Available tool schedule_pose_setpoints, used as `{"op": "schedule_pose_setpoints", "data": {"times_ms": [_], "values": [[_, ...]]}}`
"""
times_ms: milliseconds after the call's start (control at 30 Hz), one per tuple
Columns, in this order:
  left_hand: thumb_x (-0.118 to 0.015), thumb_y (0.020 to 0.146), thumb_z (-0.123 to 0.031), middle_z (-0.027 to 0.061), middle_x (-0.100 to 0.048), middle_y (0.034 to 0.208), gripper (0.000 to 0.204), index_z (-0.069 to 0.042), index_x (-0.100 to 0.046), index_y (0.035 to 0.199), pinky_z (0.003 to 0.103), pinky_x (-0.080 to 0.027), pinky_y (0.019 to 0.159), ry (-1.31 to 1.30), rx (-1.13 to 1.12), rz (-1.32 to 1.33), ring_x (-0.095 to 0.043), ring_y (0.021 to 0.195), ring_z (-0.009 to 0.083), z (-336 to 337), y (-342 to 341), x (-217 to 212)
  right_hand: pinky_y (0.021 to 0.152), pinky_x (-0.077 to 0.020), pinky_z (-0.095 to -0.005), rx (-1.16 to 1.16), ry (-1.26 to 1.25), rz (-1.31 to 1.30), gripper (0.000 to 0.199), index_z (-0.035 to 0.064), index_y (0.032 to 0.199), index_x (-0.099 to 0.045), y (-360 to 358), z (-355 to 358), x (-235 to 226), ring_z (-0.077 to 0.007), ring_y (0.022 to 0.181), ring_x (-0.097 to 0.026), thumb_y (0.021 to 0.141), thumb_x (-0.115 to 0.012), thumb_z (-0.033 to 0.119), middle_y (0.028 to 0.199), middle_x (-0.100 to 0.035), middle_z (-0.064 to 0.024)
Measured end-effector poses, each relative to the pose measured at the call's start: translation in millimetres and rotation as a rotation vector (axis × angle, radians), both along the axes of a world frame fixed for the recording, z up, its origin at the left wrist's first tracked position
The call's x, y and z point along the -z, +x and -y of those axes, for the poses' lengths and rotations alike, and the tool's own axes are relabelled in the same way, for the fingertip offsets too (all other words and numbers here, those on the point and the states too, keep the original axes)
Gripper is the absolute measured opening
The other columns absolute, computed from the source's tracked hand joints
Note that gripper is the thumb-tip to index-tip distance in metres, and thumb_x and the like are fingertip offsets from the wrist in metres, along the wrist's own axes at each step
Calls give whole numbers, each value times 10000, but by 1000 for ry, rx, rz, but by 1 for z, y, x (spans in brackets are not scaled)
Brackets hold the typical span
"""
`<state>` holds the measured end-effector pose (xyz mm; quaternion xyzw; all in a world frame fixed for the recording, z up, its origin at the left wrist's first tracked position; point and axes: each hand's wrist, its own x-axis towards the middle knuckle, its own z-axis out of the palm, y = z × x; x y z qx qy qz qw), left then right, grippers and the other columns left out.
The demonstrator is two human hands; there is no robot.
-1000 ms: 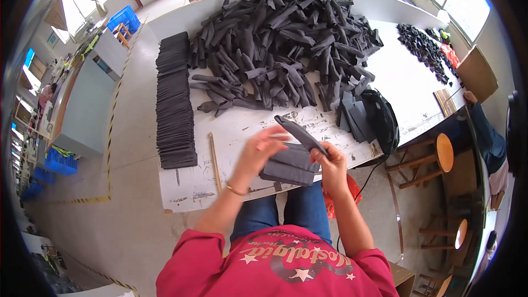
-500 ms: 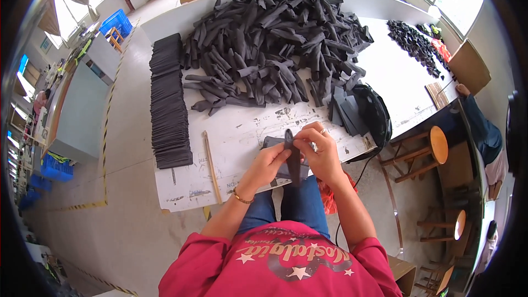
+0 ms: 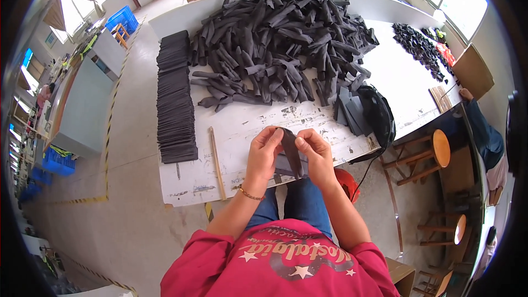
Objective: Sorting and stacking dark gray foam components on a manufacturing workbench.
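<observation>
Between my hands, over the near table edge, is a narrow, dark grey fabric piece point(image 3: 291, 151), folded or rolled lengthwise. My left hand point(image 3: 265, 151) grips its upper left side, thumb on top. My right hand point(image 3: 317, 157) is closed at its right edge, thumb and fingers pinched together. Below them lies flat dark material point(image 3: 282, 165), partly hidden by the hands. Beyond is a large heap of loose dark rolled fabric pieces point(image 3: 275, 44). A long, neat row of stacked dark pieces point(image 3: 176, 104) stands to the left.
A wooden stick point(image 3: 216, 162) lies left of my hands on the white table point(image 3: 247, 118). To the right are flat dark sheets point(image 3: 352, 113) beside a black bag point(image 3: 380, 118). Small dark pieces point(image 3: 421, 49) lie far right. Wooden stools point(image 3: 440, 148) and another person point(image 3: 487, 132) are at the right.
My right hand has moved down and right from the top of the fabric piece to its side. My left hand has shifted up to its upper end. The view has shifted slightly.
</observation>
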<state>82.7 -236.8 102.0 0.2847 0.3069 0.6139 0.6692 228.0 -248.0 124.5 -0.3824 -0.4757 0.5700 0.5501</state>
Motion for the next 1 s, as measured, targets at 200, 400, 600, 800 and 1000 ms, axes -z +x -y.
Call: {"op": "schedule_pose_setpoints", "data": {"times_ms": [200,400,600,800,1000], "values": [[-576,966,-179,28,-659,957,184,-32,-624,1067,274,-521,770,-135,190,7,-634,874,119,16,10,2,705,-418,-202,103,-17,24,87,34,958,-621,1,-11,9,-44,785,-504,946,-603,118,875,-562,40],[-557,970,-173,116,-680,947,254,28,-574,1123,335,-577,733,-138,344,-146,-687,811,202,18,-3,22,687,-419,-215,246,33,-9,120,36,945,-624,34,-47,38,-56,734,-515,945,-609,155,803,-582,36],[-612,942,-185,185,-679,846,217,3,-543,1026,385,-593,619,-210,82,-122,-696,697,287,5,-14,16,812,-475,-417,826,295,1394,256,33,1050,-622,187,-123,119,-336,978,-583,865,-654,208,985,-627,-144],[-623,936,-194,188,-668,945,264,11,-530,1075,393,-598,624,-284,27,-115,-696,724,296,-4,-19,31,797,-485,-381,523,285,1910,284,9,1059,-631,204,-144,149,-283,967,-608,877,-603,226,1022,-644,-133],[-607,944,-181,167,-668,973,305,18,-550,1168,406,-600,660,-307,-10,-59,-697,792,314,-11,-17,36,711,-487,-358,515,409,2199,237,10,999,-646,199,-147,154,-211,828,-635,826,-562,147,879,-664,-102]]}}
